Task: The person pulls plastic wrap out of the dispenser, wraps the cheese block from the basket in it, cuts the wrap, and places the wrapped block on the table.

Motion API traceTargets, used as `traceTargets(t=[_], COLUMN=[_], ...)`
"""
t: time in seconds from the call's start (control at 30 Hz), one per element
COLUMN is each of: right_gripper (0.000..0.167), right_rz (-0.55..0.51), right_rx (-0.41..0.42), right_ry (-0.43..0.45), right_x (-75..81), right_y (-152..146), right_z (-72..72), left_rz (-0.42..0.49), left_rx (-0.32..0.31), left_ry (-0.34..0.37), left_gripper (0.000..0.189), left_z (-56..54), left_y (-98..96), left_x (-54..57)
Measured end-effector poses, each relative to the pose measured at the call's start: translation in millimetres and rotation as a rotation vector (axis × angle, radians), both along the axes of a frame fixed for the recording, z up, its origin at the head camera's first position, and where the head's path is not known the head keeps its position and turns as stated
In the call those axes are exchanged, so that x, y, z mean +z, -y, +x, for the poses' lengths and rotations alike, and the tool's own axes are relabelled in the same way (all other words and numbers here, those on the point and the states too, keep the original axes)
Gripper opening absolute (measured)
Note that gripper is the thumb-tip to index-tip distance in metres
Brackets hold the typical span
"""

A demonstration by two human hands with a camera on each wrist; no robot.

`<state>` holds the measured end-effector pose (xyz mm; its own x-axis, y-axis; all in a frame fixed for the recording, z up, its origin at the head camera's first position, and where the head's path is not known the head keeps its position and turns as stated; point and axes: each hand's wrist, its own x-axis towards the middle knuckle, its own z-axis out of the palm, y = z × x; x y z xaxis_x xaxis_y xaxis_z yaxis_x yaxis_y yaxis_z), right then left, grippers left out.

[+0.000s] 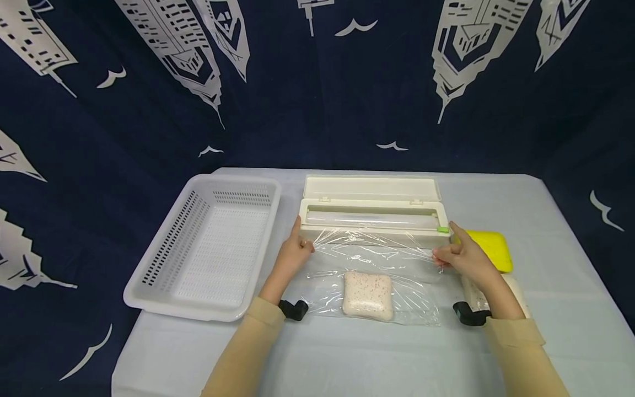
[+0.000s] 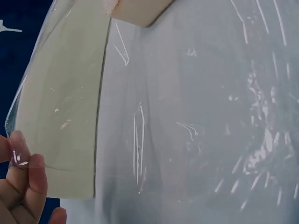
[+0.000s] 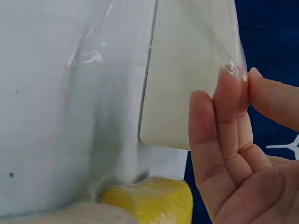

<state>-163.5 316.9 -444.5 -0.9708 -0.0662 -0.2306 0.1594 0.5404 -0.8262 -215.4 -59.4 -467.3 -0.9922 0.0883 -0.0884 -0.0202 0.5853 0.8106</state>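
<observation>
Both hands pinch the far corners of a sheet of clear cling film that runs toward the near side of a cream cling film dispenser. My left hand is at the dispenser's left end, index finger pointing up beside it. At the right end, my right hand holds the other corner between thumb and fingertips. A pale, red-speckled, rounded square block lies within the film's area, in front of the dispenser. The dispenser's lid is tipped back, and a film roll shows inside.
A white perforated basket stands on the left of the white-covered table. Beyond the right hand lie a yellow block and a pale film-wrapped block. A dark blue patterned curtain hangs behind.
</observation>
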Motion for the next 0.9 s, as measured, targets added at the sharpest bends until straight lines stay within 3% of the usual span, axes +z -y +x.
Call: traceTargets(t=[0.23, 0.4, 0.57, 0.77, 0.9], right_gripper=[0.092, 0.095, 0.096, 0.093, 0.090], right_rz=[0.151, 0.120, 0.054, 0.030, 0.061], right_rx=[0.060, 0.112, 0.109, 0.050, 0.023], right_ry=[0.020, 0.046, 0.067, 0.041, 0.009], right_x=[11.7, 16.4, 15.2, 6.8, 2.7], right_y=[-2, -8, -12, -8, -3], right_z=[-1.8, -3.6, -1.9, -0.9, -0.6], left_rz=[-0.041, -0.006, 0.019, -0.020, -0.081], left_rx=[-0.053, -0.102, -0.127, -0.081, -0.006], left_ry=[0.010, 0.071, 0.109, 0.075, 0.028], left_gripper=[0.076, 0.082, 0.085, 0.082, 0.075], left_z=[-0.5, -2.5, -3.1, 0.1, 4.4], left_y=[0.0, 2.4, 2.8, 2.9, 0.3], left_x=[8.5, 13.7, 12.8, 4.9, 5.9])
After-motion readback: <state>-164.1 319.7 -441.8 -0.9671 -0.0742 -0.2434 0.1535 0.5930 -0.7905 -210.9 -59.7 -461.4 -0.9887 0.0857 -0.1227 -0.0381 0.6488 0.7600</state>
